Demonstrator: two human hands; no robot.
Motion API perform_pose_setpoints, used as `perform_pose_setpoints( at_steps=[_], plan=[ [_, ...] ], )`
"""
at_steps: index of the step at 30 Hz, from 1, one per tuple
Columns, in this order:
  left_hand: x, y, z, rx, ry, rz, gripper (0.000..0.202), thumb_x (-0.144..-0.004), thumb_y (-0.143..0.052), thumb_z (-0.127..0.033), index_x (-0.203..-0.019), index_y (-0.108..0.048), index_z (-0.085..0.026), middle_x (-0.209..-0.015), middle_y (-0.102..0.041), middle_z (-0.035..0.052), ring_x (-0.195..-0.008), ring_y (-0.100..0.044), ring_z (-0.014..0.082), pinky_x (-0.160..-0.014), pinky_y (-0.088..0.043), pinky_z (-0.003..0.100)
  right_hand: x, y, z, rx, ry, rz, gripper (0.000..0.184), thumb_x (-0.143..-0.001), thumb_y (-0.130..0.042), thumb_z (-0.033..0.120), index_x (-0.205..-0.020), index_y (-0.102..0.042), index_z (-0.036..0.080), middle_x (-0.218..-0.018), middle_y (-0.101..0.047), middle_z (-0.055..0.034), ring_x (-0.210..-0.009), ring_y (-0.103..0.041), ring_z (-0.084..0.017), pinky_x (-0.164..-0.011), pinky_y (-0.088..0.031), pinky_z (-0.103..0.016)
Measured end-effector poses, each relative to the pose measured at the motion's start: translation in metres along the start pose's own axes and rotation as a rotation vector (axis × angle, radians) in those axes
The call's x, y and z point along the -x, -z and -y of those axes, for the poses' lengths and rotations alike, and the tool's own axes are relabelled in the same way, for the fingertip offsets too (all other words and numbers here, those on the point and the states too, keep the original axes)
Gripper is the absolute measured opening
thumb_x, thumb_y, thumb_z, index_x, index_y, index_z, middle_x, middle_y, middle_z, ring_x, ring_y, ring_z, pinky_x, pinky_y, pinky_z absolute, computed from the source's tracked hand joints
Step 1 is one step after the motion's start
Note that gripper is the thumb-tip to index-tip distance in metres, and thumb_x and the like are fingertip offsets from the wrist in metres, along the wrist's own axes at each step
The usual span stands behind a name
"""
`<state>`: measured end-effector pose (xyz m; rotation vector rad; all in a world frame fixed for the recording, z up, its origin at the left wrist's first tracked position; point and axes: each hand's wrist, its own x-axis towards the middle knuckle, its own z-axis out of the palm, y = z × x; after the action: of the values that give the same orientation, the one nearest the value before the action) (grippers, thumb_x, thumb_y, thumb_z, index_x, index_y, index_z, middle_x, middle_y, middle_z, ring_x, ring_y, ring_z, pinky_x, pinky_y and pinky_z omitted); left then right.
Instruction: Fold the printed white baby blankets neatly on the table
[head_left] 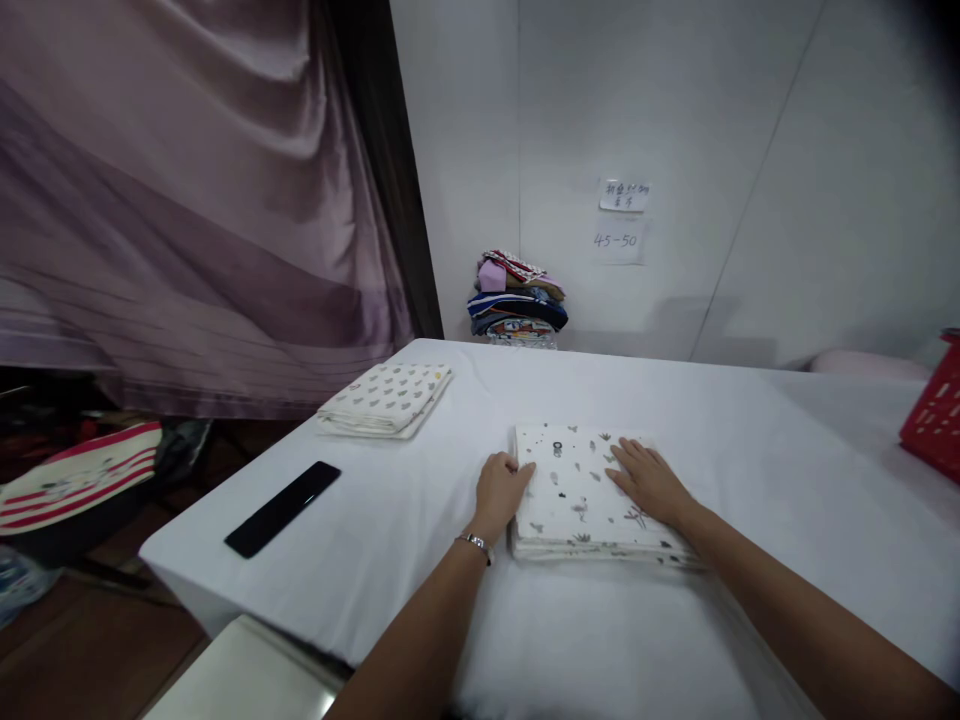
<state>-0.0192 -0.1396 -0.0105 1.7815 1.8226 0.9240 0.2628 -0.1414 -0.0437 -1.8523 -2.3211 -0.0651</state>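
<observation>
A folded white cloth (581,490) with small grey and black prints lies in front of me, its layers stacked along the near edge. At its left edge is my left hand (502,495), thumb resting on top and the other fingers curled at the side, partly hidden. My right hand (651,482) lies flat over the cloth's right side with its fingers stretched out. To the far left sits another folded white cloth (386,398) with a grey leaf-like pattern, apart from both hands.
A black phone-like slab (283,508) lies on the white-covered table (405,520) at left. Against the back wall is a pile of folded fabrics (517,295). A red basket (936,415) stands at the right edge, a pale stool-like surface (244,675) at the front left.
</observation>
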Motion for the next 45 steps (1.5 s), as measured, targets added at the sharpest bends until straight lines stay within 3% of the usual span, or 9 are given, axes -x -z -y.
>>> perform_pose_setpoints(
  at_steps=[7,15,23,33,45],
  plan=[
    [-0.002,-0.001,0.003,-0.037,-0.014,0.006,0.027,-0.077,-0.055,-0.035,-0.059,-0.043,-0.021,-0.073,-0.053,0.0003,-0.070,-0.050,0.0142,-0.065,-0.037,0.026,-0.004,0.013,0.010,-0.098,-0.058,0.096,0.057,-0.090,-0.031,0.050,-0.135,-0.042,0.017,-0.145,-0.031,-0.0115,-0.135,-0.025,-0.028,-0.107,-0.025,-0.048],
    [-0.009,-0.002,-0.002,-0.072,-0.003,0.016,0.029,-0.078,-0.054,-0.045,-0.064,-0.048,-0.020,-0.078,-0.056,0.0023,-0.074,-0.053,0.0156,-0.066,-0.038,0.027,0.003,-0.001,0.021,-0.087,-0.020,-0.003,0.052,-0.092,-0.028,0.046,-0.134,-0.043,0.020,-0.146,-0.032,-0.0096,-0.135,-0.024,-0.027,-0.107,-0.024,-0.050],
    [-0.010,-0.005,0.001,-0.069,0.024,-0.018,0.023,-0.079,-0.050,-0.029,-0.059,-0.043,-0.021,-0.074,-0.055,0.0010,-0.070,-0.052,0.0142,-0.064,-0.037,0.027,0.004,0.002,0.021,-0.075,-0.023,0.011,0.055,-0.092,-0.025,0.049,-0.135,-0.042,0.019,-0.147,-0.029,-0.0088,-0.136,-0.023,-0.027,-0.108,-0.023,-0.048],
    [-0.026,-0.003,-0.005,-0.063,0.185,0.095,0.033,-0.078,-0.052,-0.052,-0.086,-0.049,-0.021,-0.089,-0.065,0.0045,-0.082,-0.059,0.0200,-0.064,-0.037,0.028,0.004,0.000,0.022,-0.065,-0.019,-0.009,0.053,-0.092,-0.026,0.046,-0.134,-0.043,0.019,-0.146,-0.031,-0.0095,-0.135,-0.025,-0.027,-0.107,-0.025,-0.049],
    [-0.029,-0.009,0.002,-0.008,0.095,0.056,0.028,-0.080,-0.052,-0.046,-0.067,-0.051,-0.021,-0.073,-0.064,0.0014,-0.070,-0.057,0.0164,-0.060,-0.036,0.025,0.003,0.001,0.023,-0.047,-0.022,-0.006,0.052,-0.092,-0.028,0.045,-0.133,-0.044,0.019,-0.145,-0.032,-0.0095,-0.135,-0.025,-0.027,-0.107,-0.024,-0.050]
  ],
)
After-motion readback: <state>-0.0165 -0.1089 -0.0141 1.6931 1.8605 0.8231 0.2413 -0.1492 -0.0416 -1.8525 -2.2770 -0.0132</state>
